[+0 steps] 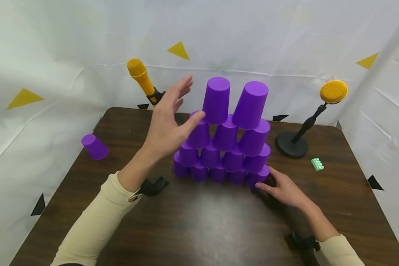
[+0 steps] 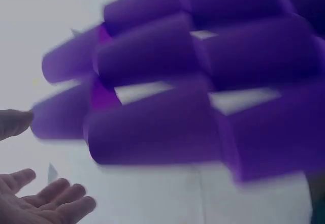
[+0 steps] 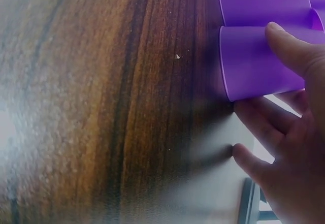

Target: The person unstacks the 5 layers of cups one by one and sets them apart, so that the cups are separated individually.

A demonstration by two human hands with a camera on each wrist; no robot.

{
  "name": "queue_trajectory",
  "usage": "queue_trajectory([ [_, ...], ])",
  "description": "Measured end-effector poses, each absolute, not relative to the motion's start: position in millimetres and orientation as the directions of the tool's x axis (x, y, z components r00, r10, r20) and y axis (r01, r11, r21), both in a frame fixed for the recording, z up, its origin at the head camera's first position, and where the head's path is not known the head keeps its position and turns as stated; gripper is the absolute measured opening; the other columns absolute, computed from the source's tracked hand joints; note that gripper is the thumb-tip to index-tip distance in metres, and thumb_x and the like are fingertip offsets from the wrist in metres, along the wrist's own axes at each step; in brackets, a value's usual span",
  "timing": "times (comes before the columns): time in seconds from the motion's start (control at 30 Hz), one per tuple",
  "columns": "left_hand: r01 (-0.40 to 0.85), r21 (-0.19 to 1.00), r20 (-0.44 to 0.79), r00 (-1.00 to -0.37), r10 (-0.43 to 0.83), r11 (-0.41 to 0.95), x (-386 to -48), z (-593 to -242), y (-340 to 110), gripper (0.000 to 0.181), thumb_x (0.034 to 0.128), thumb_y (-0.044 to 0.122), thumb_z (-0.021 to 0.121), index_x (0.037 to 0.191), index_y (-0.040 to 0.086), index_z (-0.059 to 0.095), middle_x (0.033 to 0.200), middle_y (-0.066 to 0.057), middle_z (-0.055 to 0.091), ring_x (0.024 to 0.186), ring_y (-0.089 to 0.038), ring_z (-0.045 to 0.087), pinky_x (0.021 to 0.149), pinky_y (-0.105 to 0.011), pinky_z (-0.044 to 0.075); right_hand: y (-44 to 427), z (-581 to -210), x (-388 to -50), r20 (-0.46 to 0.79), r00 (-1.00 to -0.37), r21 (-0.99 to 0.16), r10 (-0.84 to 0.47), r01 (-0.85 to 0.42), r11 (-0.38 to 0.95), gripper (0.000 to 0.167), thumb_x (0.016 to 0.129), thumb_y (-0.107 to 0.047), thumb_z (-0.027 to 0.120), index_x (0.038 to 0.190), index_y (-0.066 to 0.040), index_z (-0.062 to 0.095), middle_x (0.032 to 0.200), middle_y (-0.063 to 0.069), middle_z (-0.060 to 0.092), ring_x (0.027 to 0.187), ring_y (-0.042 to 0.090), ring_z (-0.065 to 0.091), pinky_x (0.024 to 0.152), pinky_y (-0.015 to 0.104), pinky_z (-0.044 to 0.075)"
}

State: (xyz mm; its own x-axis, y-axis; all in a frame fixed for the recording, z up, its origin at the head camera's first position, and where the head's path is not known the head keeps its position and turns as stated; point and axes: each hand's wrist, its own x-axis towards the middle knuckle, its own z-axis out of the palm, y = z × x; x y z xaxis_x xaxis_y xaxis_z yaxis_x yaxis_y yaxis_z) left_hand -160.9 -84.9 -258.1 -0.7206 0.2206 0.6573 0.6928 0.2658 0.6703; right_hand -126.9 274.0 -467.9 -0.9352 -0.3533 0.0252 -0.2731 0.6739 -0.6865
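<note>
Purple cup stack (image 1: 225,136) upside-down, mid-table (image 1: 199,225); I see left hand (image 1: 169,125) spread, thumb near top-left cup (image 1: 217,101), contact can't tell; right hand (image 1: 285,189) pinching bottom-right cup (image 1: 257,178), thumb in front. Cups look light, thin, smooth, probably slippery; I'd hold singles by the sides, softly, since nudges could topple rows
</note>
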Motion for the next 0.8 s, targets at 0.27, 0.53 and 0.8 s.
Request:
queue_trajectory([
  [0.27,0.612,0.77,0.544,-0.779,0.312,0.183,-168.4,-234.2,-56.6,0.069,0.0855,0.004,0.073,0.146,0.003,0.04,0.135,-0.016,0.054,0.123,-0.022,0.052,0.101,-0.037,0.045,273.3,-469.0,-126.4,0.001,-0.934,-0.694,-0.358,-0.258,0.672,0.073,0.091,-0.034,0.071,0.149,-0.004,0.038,0.137,0.019,0.055,0.128,0.039,0.049,0.104,0.06,0.035],
  [0.53,0.598,0.783,0.538,-0.789,0.297,0.169,-167.6,-237.3,-58.1,0.06,0.085,0.001,0.072,0.14,0.002,0.048,0.125,-0.015,0.059,0.111,-0.023,0.056,0.092,-0.036,0.052,273.3,-468.2,-124.3,-0.012,-0.933,-0.694,-0.359,-0.25,0.675,0.073,0.091,-0.036,0.07,0.149,-0.004,0.038,0.138,0.019,0.054,0.128,0.04,0.048,0.103,0.061,0.035],
  [0.8,0.618,0.773,0.595,-0.785,0.173,0.145,-159.8,-236.9,-89.4,0.054,0.0831,-0.002,0.073,0.133,-0.003,0.053,0.122,-0.014,0.058,0.103,-0.023,0.061,0.087,-0.037,0.055,276.0,-467.2,-123.0,-0.008,-0.936,-0.689,-0.352,-0.25,0.681,0.073,0.091,-0.036,0.07,0.15,-0.006,0.038,0.138,0.018,0.055,0.128,0.038,0.049,0.103,0.06,0.036],
])
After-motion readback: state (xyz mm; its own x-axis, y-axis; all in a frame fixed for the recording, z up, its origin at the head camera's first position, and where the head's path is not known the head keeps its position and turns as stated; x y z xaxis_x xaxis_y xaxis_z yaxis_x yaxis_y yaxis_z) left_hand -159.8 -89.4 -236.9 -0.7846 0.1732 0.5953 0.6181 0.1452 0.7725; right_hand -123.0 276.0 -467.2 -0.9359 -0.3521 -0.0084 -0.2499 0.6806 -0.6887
